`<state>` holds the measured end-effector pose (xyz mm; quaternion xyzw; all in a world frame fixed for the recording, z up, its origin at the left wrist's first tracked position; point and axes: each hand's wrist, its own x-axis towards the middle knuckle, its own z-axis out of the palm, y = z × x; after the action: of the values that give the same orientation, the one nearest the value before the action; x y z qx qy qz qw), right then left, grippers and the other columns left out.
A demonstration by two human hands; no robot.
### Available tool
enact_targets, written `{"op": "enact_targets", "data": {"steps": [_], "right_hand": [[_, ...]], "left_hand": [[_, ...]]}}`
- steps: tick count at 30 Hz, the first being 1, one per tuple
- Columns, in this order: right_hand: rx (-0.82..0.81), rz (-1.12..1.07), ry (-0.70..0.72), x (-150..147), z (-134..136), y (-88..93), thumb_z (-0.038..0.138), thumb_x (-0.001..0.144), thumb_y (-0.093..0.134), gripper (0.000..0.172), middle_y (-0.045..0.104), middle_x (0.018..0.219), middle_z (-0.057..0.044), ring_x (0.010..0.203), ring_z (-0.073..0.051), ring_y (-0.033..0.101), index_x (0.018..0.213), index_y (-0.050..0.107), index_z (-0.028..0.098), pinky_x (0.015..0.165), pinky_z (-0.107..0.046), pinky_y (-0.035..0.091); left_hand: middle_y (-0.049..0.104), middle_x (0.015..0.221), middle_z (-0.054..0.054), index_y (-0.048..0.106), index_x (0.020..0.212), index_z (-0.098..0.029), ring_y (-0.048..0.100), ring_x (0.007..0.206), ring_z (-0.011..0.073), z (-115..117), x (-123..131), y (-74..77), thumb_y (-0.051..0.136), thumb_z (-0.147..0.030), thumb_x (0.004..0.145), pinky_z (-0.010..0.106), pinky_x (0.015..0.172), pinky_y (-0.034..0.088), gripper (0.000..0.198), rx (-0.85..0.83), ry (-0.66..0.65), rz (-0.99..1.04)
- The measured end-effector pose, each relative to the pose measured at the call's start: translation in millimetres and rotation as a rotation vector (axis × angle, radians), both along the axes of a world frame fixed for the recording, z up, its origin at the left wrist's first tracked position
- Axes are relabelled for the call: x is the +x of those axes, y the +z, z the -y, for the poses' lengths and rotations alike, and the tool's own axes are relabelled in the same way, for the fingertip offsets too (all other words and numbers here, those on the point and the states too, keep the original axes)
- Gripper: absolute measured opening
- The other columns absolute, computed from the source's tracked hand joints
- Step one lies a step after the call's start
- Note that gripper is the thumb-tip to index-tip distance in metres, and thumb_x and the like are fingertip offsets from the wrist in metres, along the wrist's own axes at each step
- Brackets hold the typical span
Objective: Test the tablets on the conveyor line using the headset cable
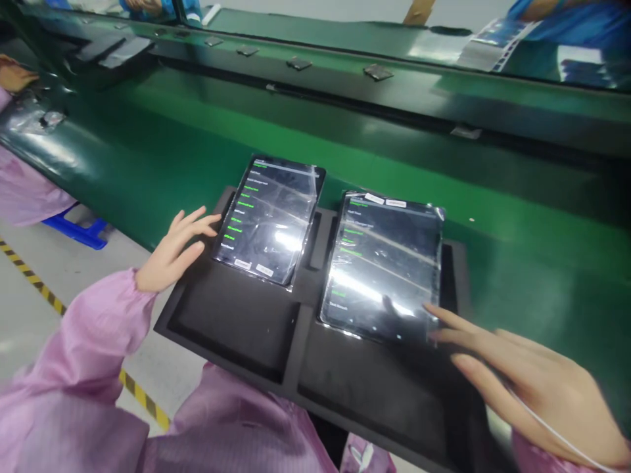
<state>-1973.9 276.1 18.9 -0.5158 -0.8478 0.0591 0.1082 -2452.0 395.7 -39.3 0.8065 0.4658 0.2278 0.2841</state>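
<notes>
Two tablets in clear film show dark screens with lists of green and white text. The left tablet (269,220) and the right tablet (382,266) rest on a black foam tray (290,355) with recessed compartments. My left hand (175,253) is at the left tablet's left edge, fingers apart, holding nothing. Over the lower right corner of the right tablet, my right hand (532,381) has its fingers spread, the index fingertip at the screen. A thin white cord runs across that hand.
Beyond the tray lies a green work surface (197,118) with a raised ledge bearing several small dark parts (378,71). A person's hand (17,73) is at far left, above a blue stool (81,226). People in blue sit across, near white-edged sheets (495,43).
</notes>
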Motion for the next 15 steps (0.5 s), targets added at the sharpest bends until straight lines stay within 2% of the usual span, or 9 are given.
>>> {"op": "enact_targets", "data": {"steps": [2, 5, 7, 10, 13, 15], "right_hand": [[0.005, -0.041, 0.057, -15, -2, 3.5, 0.038, 0.1, 0.044, 0.022, 0.071, 0.12, -0.006, 0.05, -0.014, 0.057, 0.098, 0.063, 0.027, 0.055, -0.033, 0.048], [0.009, -0.066, 0.132, -31, -10, 3.7, 0.037, 0.101, 0.045, 0.024, 0.072, 0.117, -0.007, 0.051, -0.013, 0.057, 0.095, 0.064, 0.023, 0.056, -0.031, 0.048], [0.004, -0.069, 0.159, -37, -15, 1.1, 0.038, 0.102, 0.044, 0.027, 0.073, 0.116, -0.008, 0.053, -0.012, 0.06, 0.093, 0.064, 0.021, 0.058, -0.03, 0.048], [0.011, -0.1, 0.167, -40, -16, -1.5, 0.037, 0.103, 0.042, 0.031, 0.072, 0.117, -0.01, 0.06, -0.012, 0.064, 0.094, 0.064, 0.018, 0.06, -0.029, 0.047], [0.057, -0.16, 0.116, -31, -6, 3.2, 0.037, 0.104, 0.041, 0.033, 0.072, 0.116, -0.011, 0.06, -0.012, 0.065, 0.097, 0.066, 0.017, 0.057, -0.029, 0.046], [0.09, -0.227, 0.002, -16, 6, 10.3, 0.037, 0.103, 0.041, 0.034, 0.076, 0.103, -0.009, 0.06, -0.012, 0.066, 0.093, 0.069, 0.019, 0.057, -0.028, 0.046]], "left_hand": [[0.044, 0.154, 0.002, 0.05, 0.127, -0.029, 0.027, 0.15, 0.0245, 26, -2, 8.8, 0.04, -0.037, 0.099, 0.056, 0.124, 0.013, 0.031, -0.027, -0.006, -0.074], [0.044, 0.154, -0.001, 0.051, 0.131, -0.035, 0.031, 0.148, 0.0263, 73, 0, 17.2, 0.048, -0.034, 0.096, 0.057, 0.123, 0.013, 0.035, 0.016, -0.078, -0.219], [0.045, 0.153, 0.0, 0.047, 0.139, -0.037, 0.036, 0.146, 0.0274, 104, 10, 15.2, 0.051, -0.037, 0.094, 0.055, 0.124, 0.012, 0.045, 0.091, -0.182, -0.3], [0.046, 0.152, 0.005, 0.038, 0.15, -0.033, 0.045, 0.139, 0.03, 139, 34, 0.1, 0.054, -0.049, 0.091, 0.051, 0.125, 0.008, 0.064, 0.21, -0.288, -0.381], [0.049, 0.15, 0.001, 0.032, 0.153, -0.037, 0.055, 0.131, 0.0264, 149, 46, -19.5, 0.046, -0.041, 0.094, 0.042, 0.125, 0.015, 0.06, 0.305, -0.225, -0.382], [0.051, 0.148, 0.0, 0.03, 0.153, -0.037, 0.058, 0.128, 0.0246, 137, 45, -28.6, 0.043, -0.035, 0.094, 0.038, 0.124, 0.019, 0.061, 0.37, -0.234, -0.376]]}}
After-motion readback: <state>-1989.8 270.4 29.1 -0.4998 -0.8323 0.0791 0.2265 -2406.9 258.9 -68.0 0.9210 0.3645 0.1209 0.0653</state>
